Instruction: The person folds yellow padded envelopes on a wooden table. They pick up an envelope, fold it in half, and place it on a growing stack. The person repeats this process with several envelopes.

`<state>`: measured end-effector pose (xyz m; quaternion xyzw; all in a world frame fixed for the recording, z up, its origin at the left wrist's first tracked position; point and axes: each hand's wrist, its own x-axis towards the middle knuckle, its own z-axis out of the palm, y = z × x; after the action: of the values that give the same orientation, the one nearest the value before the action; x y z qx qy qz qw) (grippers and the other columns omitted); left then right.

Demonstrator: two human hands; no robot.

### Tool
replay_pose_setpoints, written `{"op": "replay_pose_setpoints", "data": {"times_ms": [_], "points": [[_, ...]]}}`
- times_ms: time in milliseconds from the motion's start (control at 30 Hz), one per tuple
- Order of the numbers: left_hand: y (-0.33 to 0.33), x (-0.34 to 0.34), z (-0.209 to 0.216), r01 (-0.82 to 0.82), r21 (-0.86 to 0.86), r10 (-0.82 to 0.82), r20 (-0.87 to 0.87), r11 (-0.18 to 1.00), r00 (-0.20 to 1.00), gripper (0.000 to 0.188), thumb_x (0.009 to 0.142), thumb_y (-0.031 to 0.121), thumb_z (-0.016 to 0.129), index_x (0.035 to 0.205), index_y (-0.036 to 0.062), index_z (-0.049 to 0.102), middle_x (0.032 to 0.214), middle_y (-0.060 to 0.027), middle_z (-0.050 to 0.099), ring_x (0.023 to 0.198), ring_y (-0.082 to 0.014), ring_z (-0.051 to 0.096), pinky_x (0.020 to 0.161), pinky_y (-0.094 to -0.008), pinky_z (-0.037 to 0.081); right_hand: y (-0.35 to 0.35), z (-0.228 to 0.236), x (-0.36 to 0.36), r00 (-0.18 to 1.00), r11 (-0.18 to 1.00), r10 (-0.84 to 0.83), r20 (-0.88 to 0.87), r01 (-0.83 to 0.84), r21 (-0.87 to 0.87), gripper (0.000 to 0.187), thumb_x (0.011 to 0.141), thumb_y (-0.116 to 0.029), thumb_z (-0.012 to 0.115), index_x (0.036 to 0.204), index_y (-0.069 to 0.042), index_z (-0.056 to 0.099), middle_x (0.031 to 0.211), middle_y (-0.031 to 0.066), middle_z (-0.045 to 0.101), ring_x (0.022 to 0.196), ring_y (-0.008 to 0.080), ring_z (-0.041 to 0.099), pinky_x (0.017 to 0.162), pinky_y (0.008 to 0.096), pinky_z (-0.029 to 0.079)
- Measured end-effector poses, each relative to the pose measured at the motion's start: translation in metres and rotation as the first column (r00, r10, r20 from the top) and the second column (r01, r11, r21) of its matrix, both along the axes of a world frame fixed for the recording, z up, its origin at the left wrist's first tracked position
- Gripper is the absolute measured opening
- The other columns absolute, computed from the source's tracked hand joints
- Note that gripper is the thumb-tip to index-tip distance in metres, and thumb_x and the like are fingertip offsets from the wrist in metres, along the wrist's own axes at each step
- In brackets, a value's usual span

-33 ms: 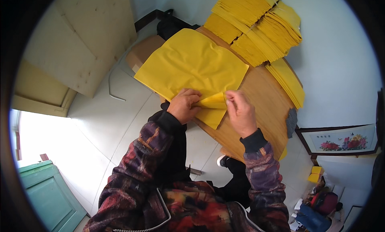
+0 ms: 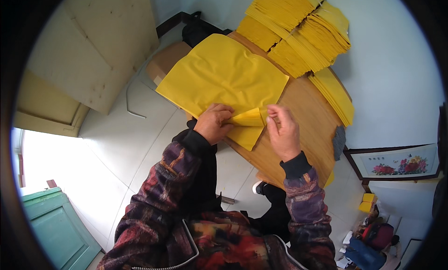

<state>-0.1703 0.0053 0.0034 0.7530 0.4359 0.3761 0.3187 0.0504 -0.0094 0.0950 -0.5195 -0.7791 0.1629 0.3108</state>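
A large yellow sheet [image 2: 224,74] of thin, soft, creased material, cloth or plastic, lies over a wooden table, its near part folded back and hanging past the table edge. At that folded part my left hand [image 2: 215,124] is closed on the sheet, thumb below and fingers on top. My right hand [image 2: 283,131] is by the right end of the fold, fingers curled and thumb close to them. A bit of yellow shows between the fold and its fingertips; what they pinch is too small to make out.
Stacked yellow bundles [image 2: 298,36] lie at the far end of the wooden table [image 2: 308,125], with more folded yellow sheets [image 2: 332,96] along its right side. A grey cloth [image 2: 339,143] sits at the right edge. A cardboard box [image 2: 163,60] stands behind left.
My right hand has shifted slightly to the right, away from the fold. My left hand and the sheet stay about where they were.
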Motion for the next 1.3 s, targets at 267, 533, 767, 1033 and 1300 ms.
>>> {"op": "replay_pose_setpoints", "data": {"times_ms": [267,533,767,1033,1300], "points": [[-0.001,-0.001,0.000,-0.007,-0.131,0.022,0.110,0.991,0.994,0.022,0.075,0.007,0.074,0.095,-0.0004,0.071,0.113,-0.0136,0.066,0.108,-0.0338,0.059,0.092,-0.0380,0.049,-0.002,-0.029,0.008,1.000,0.974,-0.022,0.015,0.025,-0.224,0.079,0.075,-0.003,0.074,0.144,-0.006,0.036,0.128,0.0199,0.055,0.122,0.0367,0.051,0.103,0.0422,0.041],[0.000,0.000,0.001,-0.033,-0.110,0.045,0.105,0.993,0.993,0.020,0.075,0.006,0.074,0.094,0.0005,0.070,0.109,-0.0127,0.068,0.104,-0.0341,0.060,0.090,-0.0386,0.050,0.007,-0.060,-0.007,0.965,0.928,-0.169,-0.200,0.087,-0.362,0.023,0.081,-0.005,0.066,0.103,0.000,0.060,0.099,0.0181,0.066,0.095,0.0308,0.065,0.083,0.0374,0.051],[-0.020,0.010,0.016,-0.269,0.238,0.236,0.157,0.933,0.959,0.021,0.075,0.002,0.071,0.096,0.0003,0.067,0.102,-0.0139,0.067,0.097,-0.0340,0.061,0.084,-0.0405,0.051,0.012,-0.048,-0.008,0.942,0.913,-0.177,-0.285,0.050,-0.404,0.020,0.082,-0.006,0.062,0.100,0.002,0.060,0.092,0.0207,0.068,0.087,0.0322,0.067,0.077,0.0365,0.053],[-0.066,0.022,0.005,0.138,0.369,-0.010,-0.326,0.919,0.945,0.053,0.076,0.023,0.077,0.122,0.0058,0.058,0.128,-0.0123,0.057,0.121,-0.0313,0.054,0.098,-0.0410,0.046,0.013,-0.042,-0.011,0.923,0.934,-0.197,-0.331,0.074,-0.349,0.020,0.082,-0.008,0.059,0.099,0.002,0.058,0.091,0.0224,0.066,0.086,0.0338,0.065,0.076,0.0378,0.052],[-0.058,0.030,0.001,0.129,0.194,0.016,-0.606,0.972,0.796,0.103,0.067,0.063,0.075,0.149,0.0144,0.037,0.155,-0.0146,0.034,0.143,-0.0381,0.029,0.117,-0.0537,0.021,0.014,-0.040,-0.005,0.952,0.980,-0.123,-0.279,0.072,-0.186,0.020,0.081,-0.008,0.061,0.096,0.004,0.055,0.087,0.0235,0.062,0.083,0.0369,0.064,0.074,0.0405,0.050]]}}
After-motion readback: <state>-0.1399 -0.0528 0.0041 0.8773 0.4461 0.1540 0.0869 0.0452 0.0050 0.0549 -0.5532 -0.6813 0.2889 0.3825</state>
